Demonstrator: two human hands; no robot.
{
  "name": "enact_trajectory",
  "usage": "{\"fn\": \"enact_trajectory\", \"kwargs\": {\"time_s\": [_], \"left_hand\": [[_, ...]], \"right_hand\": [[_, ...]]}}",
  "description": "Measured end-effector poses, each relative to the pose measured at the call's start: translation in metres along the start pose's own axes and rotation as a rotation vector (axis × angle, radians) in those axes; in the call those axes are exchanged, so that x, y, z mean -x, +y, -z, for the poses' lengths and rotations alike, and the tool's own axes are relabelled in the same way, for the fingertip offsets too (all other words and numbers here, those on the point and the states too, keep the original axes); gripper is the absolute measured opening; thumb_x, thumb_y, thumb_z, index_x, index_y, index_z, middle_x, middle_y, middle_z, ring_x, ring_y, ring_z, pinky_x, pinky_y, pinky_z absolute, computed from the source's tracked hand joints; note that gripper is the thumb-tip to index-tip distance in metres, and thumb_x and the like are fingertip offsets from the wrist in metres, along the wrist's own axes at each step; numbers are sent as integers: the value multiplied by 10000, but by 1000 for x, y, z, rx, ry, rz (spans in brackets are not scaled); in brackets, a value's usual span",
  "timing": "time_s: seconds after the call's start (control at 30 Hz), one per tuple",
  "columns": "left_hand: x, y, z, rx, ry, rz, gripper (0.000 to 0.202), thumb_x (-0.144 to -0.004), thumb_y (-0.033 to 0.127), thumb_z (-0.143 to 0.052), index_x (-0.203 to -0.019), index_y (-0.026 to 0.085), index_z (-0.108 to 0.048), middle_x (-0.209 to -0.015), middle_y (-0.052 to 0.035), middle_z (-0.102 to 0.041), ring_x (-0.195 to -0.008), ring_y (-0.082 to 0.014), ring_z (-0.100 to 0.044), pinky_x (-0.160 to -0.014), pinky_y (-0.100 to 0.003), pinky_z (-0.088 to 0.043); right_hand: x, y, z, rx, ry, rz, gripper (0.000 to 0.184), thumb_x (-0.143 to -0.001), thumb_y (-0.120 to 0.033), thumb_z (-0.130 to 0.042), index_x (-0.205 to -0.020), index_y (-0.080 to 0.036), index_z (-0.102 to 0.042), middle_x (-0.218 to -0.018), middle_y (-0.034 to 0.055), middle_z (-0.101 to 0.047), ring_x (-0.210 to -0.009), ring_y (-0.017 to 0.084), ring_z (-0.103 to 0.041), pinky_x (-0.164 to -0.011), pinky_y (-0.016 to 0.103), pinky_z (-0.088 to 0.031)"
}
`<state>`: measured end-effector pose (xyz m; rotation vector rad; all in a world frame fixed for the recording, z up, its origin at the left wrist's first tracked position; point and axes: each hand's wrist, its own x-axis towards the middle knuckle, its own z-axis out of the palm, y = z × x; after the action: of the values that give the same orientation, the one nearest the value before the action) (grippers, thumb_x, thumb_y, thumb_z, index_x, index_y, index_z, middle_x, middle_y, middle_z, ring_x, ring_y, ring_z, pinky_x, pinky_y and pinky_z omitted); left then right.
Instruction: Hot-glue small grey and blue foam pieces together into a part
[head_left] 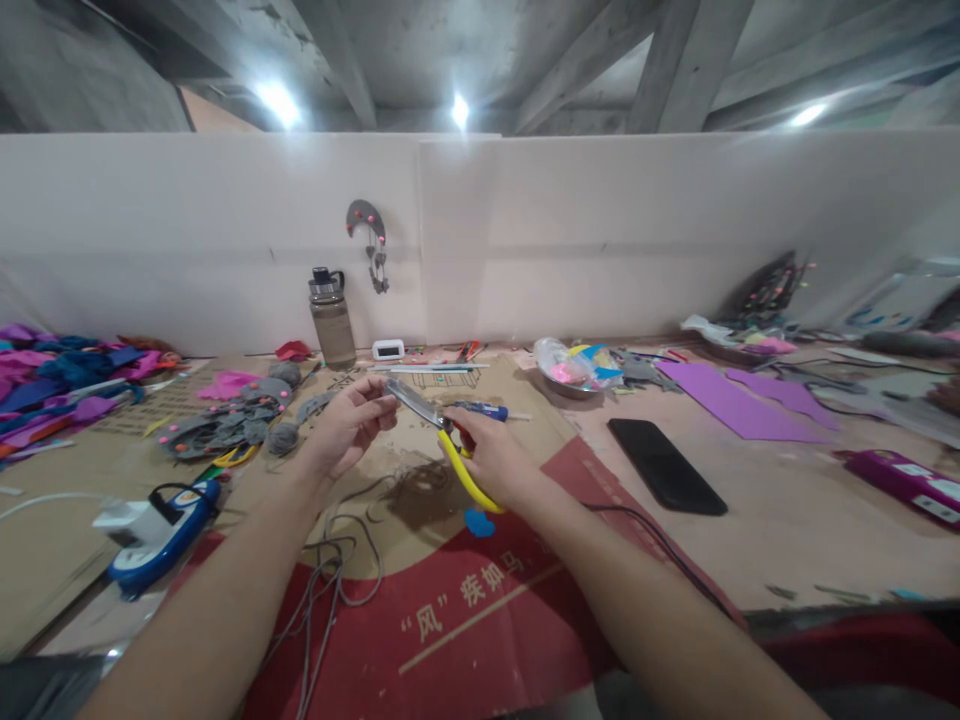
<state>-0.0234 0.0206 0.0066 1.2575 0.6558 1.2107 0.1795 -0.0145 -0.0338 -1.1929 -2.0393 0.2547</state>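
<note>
Yellow-handled scissors (466, 472) are in my right hand (491, 455), whose fingers wrap around the handles. Their metal blades point up and to the left, over the cardboard. My left hand (354, 425) is closed in a pinch right at the blade tips; what lies between its thumb and finger is too small to make out. Beneath the hands, a loose grey cord (337, 550) trails across the cardboard sheet (480, 640) toward its front edge. A small blue scrap (480, 522) lies just below the scissors' handle. Behind my right hand is a blue tool handle (491, 411).
At left are a blue power strip (161, 550), grey felt pieces with pink dots (217, 425) and a colourful fabric pile (71, 380). A bottle (332, 325) stands against the white partition (562, 220). Rightward lie a metal bowl (574, 388), a phone (666, 465) and purple sheets (739, 400).
</note>
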Motion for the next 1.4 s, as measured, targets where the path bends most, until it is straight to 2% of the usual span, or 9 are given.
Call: {"fn": "enact_trajectory", "kwargs": {"time_s": [0.13, 0.37, 0.47, 0.83, 1.0, 1.2, 1.4], "left_hand": [[2, -1, -4, -9, -20, 9, 220, -651, 151, -680, -855, 148, -599, -685, 9, -536, -548, -64, -456, -526, -200, -362], [3, 0, -9, -19, -34, -1, 204, -617, 132, -668, -808, 153, -601, -631, 21, -518, -532, -66, -421, -515, -204, -337], [4, 0, -9, -49, -28, -11, 192, -628, 135, -668, -807, 149, -602, -641, 15, -536, -534, -64, -422, -519, -204, -332], [5, 4, -9, -119, 11, -4, 193, -631, 175, -701, -790, 139, -597, -660, 9, -557, -542, -62, -447, -515, -191, -334], [5, 4, -9, -107, 5, -3, 176, -632, 173, -699, -770, 145, -595, -660, 17, -553, -531, -53, -443, -512, -186, -334], [2, 1, -6, -89, 128, 8, 199, -578, 173, -723, -747, 156, -620, -641, 26, -558, -496, -49, -436, -510, -200, -352], [1, 0, -3, -107, 142, -16, 185, -582, 175, -708, -759, 159, -657, -656, 23, -549, -514, -47, -423, -511, -200, -341]], "right_hand": [[1, 0, 2, 116, -1, -26, 405, -783, -286, -510, -1184, -239, -483, -951, 51, -600, -761, 149, -525, -697, 251, -400], [3, -6, 5, 294, 3, -58, 393, -814, -329, -456, -1196, -238, -481, -1028, 87, -595, -836, 189, -556, -718, 280, -413], [3, -8, 6, 325, 13, -55, 384, -828, -331, -434, -1199, -249, -482, -1026, 88, -597, -877, 205, -559, -739, 291, -413], [3, -13, 10, 394, 12, -47, 362, -837, -353, -419, -1169, -235, -501, -981, 97, -610, -838, 217, -574, -697, 298, -411], [4, -11, 8, 349, 18, -62, 364, -825, -327, -437, -1173, -242, -504, -974, 94, -619, -827, 202, -576, -710, 290, -410], [1, -1, 4, 96, 30, -116, 331, -807, -333, -475, -1119, -240, -538, -820, 33, -647, -700, 150, -565, -652, 245, -406], [-2, -1, 2, -38, 83, -63, 358, -829, -379, -448, -1133, -198, -506, -968, 56, -618, -834, 161, -558, -740, 270, -419]]}}
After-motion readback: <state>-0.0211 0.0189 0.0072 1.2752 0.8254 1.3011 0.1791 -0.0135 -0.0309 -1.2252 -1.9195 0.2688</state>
